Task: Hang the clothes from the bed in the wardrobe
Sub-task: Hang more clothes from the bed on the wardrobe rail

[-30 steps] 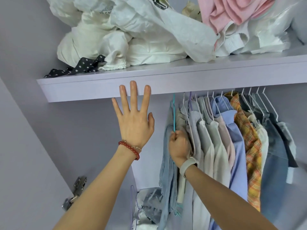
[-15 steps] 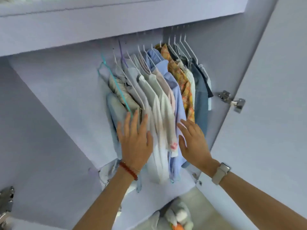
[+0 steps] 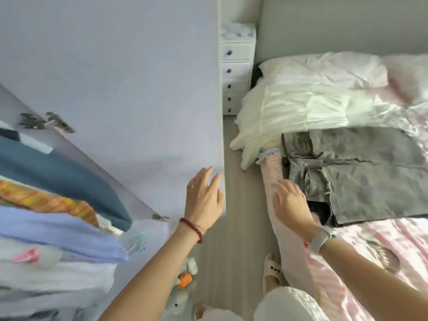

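A grey garment (image 3: 361, 172) lies spread on the bed (image 3: 379, 246), partly over a dark item (image 3: 320, 210) and beside a heap of white clothes (image 3: 291, 107). My right hand (image 3: 293, 202), fingers straight and holding nothing, hovers at the bed's edge just left of the grey garment. In front of the open lilac wardrobe door (image 3: 129, 89) my left hand (image 3: 205, 198) is held up open, also with nothing in it. Hung shirts (image 3: 53, 228) blur across the lower left.
A white chest of drawers (image 3: 236, 70) stands between the wardrobe door and the bed. A narrow strip of floor (image 3: 245, 205) runs between door and bed. Soft toys (image 3: 183, 281) lie on the floor below my left arm. My slippered foot (image 3: 272, 272) is by the bed.
The view has swung from the hanging rail to the bed on the right. Both hands have left the hung shirts; my right hand now reaches toward the grey garment.
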`<action>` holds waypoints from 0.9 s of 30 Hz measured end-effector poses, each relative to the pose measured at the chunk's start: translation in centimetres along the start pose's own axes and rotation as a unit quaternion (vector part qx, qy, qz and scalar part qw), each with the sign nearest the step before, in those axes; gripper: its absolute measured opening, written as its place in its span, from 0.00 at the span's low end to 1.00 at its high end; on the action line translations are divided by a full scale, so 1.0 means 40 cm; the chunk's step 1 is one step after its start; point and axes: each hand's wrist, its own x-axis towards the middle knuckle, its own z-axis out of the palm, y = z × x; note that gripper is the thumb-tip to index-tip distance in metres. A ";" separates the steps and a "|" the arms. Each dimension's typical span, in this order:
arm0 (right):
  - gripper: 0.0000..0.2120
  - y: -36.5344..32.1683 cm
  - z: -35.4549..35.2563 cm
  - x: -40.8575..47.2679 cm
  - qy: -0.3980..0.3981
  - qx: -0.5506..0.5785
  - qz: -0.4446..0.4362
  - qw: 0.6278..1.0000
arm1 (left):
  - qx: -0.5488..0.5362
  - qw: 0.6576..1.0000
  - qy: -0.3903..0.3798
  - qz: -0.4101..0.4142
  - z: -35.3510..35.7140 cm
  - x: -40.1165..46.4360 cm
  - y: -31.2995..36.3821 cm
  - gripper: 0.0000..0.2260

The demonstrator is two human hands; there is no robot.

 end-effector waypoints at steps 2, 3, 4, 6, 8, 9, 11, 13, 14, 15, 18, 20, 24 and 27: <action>0.14 0.139 -0.032 -0.004 0.017 0.014 0.079 0.997 | -0.010 0.998 -0.035 0.054 0.078 0.086 0.104 0.16; 0.15 0.208 -0.047 -0.005 0.020 0.021 0.119 0.992 | -0.011 0.996 -0.053 0.072 0.123 0.130 0.157 0.16; 0.15 0.278 -0.063 -0.006 0.022 0.030 0.156 0.987 | -0.013 0.994 -0.071 0.083 0.170 0.171 0.212 0.16; 0.15 0.428 -0.094 -0.008 0.030 0.044 0.217 0.975 | -0.031 0.986 -0.128 0.098 0.278 0.251 0.331 0.17; 0.16 0.576 -0.128 -0.018 0.035 0.051 0.271 0.960 | -0.041 0.972 -0.196 0.125 0.392 0.313 0.456 0.18; 0.15 0.645 -0.148 -0.025 0.044 0.056 0.297 0.952 | -0.041 0.964 -0.225 0.136 0.446 0.339 0.518 0.18; 0.11 0.765 -0.189 -0.036 0.082 0.059 0.340 0.935 | -0.033 0.951 -0.265 0.152 0.544 0.380 0.636 0.19; 0.08 0.879 -0.214 -0.046 0.101 0.058 0.372 0.921 | -0.022 0.942 -0.282 0.179 0.631 0.409 0.746 0.19; 0.08 0.941 -0.223 -0.048 0.094 0.054 0.380 0.918 | -0.020 0.937 -0.291 0.193 0.673 0.421 0.798 0.19; 0.09 1.000 -0.229 -0.047 0.091 0.058 0.400 0.910 | -0.015 0.931 -0.301 0.204 0.712 0.432 0.844 0.20; 0.15 1.175 -0.230 -0.047 0.102 0.052 0.448 0.887 | 0.027 0.915 -0.329 0.231 0.829 0.459 0.950 0.21; 0.16 1.268 -0.230 -0.035 0.107 0.063 0.471 0.873 | 0.061 0.902 -0.349 0.248 0.904 0.476 0.991 0.23; 0.15 1.437 -0.231 0.008 0.125 0.099 0.511 0.844 | 0.129 0.878 -0.368 0.277 1.038 0.505 1.028 0.27; 0.11 1.537 -0.226 0.038 0.121 0.131 0.556 0.812 | 0.165 0.872 -0.375 0.269 1.109 0.522 1.032 0.32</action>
